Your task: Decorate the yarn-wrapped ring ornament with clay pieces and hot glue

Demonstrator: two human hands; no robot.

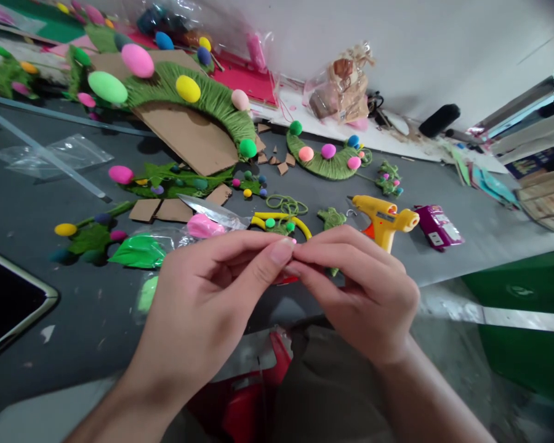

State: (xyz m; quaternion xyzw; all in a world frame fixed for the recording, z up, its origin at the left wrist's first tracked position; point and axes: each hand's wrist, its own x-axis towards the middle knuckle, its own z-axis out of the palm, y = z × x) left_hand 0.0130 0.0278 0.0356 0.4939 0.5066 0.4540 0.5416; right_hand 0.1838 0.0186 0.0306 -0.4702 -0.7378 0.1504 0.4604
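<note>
My left hand (207, 295) and my right hand (364, 289) meet above the table's near edge, thumbs and forefingers pinched together. Between the fingertips a tiny bit of a pink piece (294, 241) shows; the fingers hide most of it. Just behind them lie scissors (212, 210) with yellow handles, partly covered by a bright pink lump (204, 226) in clear plastic. Green dots sit within the scissors' handle loop. A green yarn-like piece (331, 218) lies beyond my right hand, beside a yellow glue gun (379, 215). Left of my left hand is a bright green packet (141, 251).
A large green yarn-wrapped arc (207, 101) with coloured egg shapes rests on cardboard (194, 138). Farther right are a smaller decorated arc (325, 161) and a purple box (437, 227). A black screen-like panel (9, 304) lies at left; a green bin (526, 295) stands at right.
</note>
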